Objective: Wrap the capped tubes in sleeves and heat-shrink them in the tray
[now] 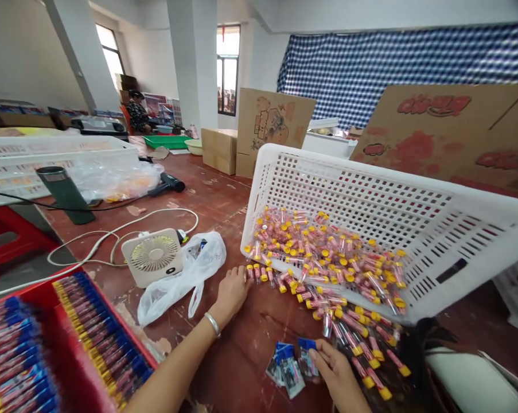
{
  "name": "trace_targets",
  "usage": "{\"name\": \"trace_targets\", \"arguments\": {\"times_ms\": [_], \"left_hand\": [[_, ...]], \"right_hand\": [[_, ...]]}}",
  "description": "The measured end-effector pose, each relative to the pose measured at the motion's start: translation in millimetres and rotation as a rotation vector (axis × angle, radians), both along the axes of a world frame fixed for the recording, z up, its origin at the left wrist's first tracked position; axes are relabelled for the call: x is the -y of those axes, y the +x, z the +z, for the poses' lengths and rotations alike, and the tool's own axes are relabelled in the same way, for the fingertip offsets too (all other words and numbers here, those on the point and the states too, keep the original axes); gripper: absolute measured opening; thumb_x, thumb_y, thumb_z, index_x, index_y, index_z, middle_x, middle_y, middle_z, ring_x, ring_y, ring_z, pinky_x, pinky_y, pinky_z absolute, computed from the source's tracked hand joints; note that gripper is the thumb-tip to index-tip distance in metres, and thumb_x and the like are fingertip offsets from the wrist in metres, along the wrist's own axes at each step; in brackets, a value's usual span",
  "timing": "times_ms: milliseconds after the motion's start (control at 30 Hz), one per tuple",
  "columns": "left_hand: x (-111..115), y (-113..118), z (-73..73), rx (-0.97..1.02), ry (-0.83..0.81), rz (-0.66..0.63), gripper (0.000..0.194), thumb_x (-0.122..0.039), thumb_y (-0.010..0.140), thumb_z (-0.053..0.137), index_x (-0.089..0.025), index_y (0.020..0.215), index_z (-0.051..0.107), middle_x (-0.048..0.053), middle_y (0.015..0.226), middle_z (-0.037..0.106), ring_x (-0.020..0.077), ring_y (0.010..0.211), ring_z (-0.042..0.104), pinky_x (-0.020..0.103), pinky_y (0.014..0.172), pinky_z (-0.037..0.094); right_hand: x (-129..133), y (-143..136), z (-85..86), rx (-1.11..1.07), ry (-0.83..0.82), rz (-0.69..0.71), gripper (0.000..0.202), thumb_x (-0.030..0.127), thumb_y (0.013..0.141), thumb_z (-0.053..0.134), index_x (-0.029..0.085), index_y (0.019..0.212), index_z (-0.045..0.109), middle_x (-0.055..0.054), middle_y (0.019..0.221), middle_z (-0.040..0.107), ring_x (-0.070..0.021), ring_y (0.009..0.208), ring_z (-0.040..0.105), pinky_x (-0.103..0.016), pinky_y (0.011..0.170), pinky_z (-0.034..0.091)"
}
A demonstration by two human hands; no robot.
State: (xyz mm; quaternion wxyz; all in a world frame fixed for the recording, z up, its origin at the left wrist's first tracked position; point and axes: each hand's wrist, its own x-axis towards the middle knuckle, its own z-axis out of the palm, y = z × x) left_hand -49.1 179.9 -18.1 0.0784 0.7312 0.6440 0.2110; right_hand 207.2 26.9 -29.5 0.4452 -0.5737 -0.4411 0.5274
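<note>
My left hand (233, 291) lies palm down on the table with its fingers stretched forward, beside the end of a short row of clear tubes with yellow caps (257, 273). My right hand (337, 370) pinches a small blue-topped sachet (307, 357) between thumb and fingers. Just left of it, several similar sachets (289, 370) lie overlapped on the table. More yellow-capped tubes with pink labels (327, 246) fill the tipped white basket (349, 172) and spill out over its front edge towards my right hand.
A red box (61, 344) at lower left holds rows of packed tubes. Near my left forearm are a small fan (155, 255) with a white cable and a plastic bag (198, 269). A green bottle (65, 195) stands further left. Cardboard boxes (271, 126) stand behind; a person (137, 112) sits far back.
</note>
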Motion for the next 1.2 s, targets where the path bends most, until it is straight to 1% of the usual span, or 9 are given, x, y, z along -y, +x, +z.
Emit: {"name": "trace_targets", "arguments": {"times_ms": [100,200,333,400,500,567,700,933,1200], "left_hand": [[4.8,-1.7,-2.8,0.068,-0.053,0.061,0.021,-0.019,0.092,0.048,-0.009,0.106,0.059,0.017,0.099,0.062,0.0312,0.097,0.06,0.04,0.079,0.049],[18.4,-17.9,-2.7,0.169,-0.102,0.1,0.024,-0.019,0.091,0.046,-0.009,0.107,0.06,0.019,0.104,0.061,0.0314,0.096,0.061,0.044,0.083,0.048],[61.1,-36.3,2.6,0.366,-0.162,0.057,0.029,-0.033,0.093,0.047,-0.014,0.11,0.061,0.013,0.104,0.065,0.0251,0.092,0.065,0.037,0.085,0.051],[92.4,-32.9,6.3,0.643,-0.252,-0.025,0.031,-0.041,0.093,0.049,-0.017,0.109,0.061,0.008,0.102,0.068,0.0228,0.093,0.067,0.032,0.082,0.053],[137.3,-12.3,10.6,1.219,-0.505,-0.132,0.031,-0.047,0.087,0.061,-0.021,0.105,0.061,0.005,0.103,0.067,0.0234,0.096,0.067,0.031,0.08,0.054],[157.9,4.4,11.6,1.406,-0.622,-0.162,0.031,-0.046,0.082,0.07,-0.022,0.101,0.063,0.003,0.098,0.066,0.0216,0.092,0.067,0.03,0.078,0.053],[172.9,25.4,9.1,1.47,-0.6,-0.174,0.03,-0.043,0.08,0.074,-0.021,0.098,0.066,0.001,0.089,0.066,0.0154,0.082,0.062,0.024,0.072,0.05],[170.1,25.5,4.8,1.435,-0.549,-0.157,0.032,-0.046,0.08,0.072,-0.02,0.099,0.067,0.002,0.09,0.066,0.0152,0.079,0.06,0.024,0.07,0.049],[171.2,21.6,9.4,1.47,-0.56,-0.088,0.038,-0.046,0.074,0.077,-0.019,0.098,0.064,0.003,0.087,0.065,0.0158,0.076,0.061,0.026,0.067,0.05]], "right_hand": [[-0.9,-1.3,9.3,-0.102,-0.018,-0.053,0.039,0.054,0.067,0.082,0.019,0.066,0.064,0.002,0.062,0.057,-0.0167,0.061,0.053,-0.026,0.054,0.048],[-4.3,-5.6,12.1,-0.189,-0.038,-0.111,0.037,0.05,0.065,0.085,0.018,0.064,0.066,0.001,0.063,0.06,-0.0176,0.062,0.056,-0.029,0.058,0.05],[-11.4,-19.0,16.2,-0.356,-0.042,-0.19,0.034,0.044,0.059,0.09,0.017,0.069,0.072,-0.002,0.07,0.069,-0.0172,0.067,0.062,-0.028,0.066,0.053],[-15.6,-28.6,20.4,-0.45,-0.049,-0.226,0.034,0.041,0.056,0.093,0.018,0.071,0.073,-0.003,0.076,0.073,-0.0169,0.072,0.066,-0.028,0.07,0.054],[-20.8,-45.0,26.1,-0.586,-0.079,-0.268,0.035,0.039,0.052,0.096,0.022,0.073,0.073,-0.002,0.085,0.076,-0.0168,0.077,0.069,-0.028,0.072,0.056],[-22.3,-55.8,28.8,-0.653,-0.103,-0.282,0.036,0.038,0.05,0.097,0.024,0.073,0.073,-0.002,0.086,0.077,-0.0167,0.078,0.07,-0.027,0.071,0.057],[-20.4,-72.5,33.9,-0.723,-0.125,-0.276,0.036,0.037,0.052,0.097,0.023,0.075,0.073,-0.001,0.085,0.077,-0.0158,0.075,0.07,-0.026,0.069,0.058],[-14.5,-85.3,39.6,-0.715,-0.122,-0.224,0.034,0.041,0.056,0.094,0.022,0.077,0.074,-0.002,0.084,0.077,-0.0174,0.075,0.069,-0.028,0.067,0.057],[-7.8,-91.3,36.1,-0.448,0.034,-0.1,0.028,0.043,0.073,0.083,0.018,0.085,0.077,-0.007,0.088,0.076,-0.0225,0.077,0.068,-0.033,0.073,0.053]]}}
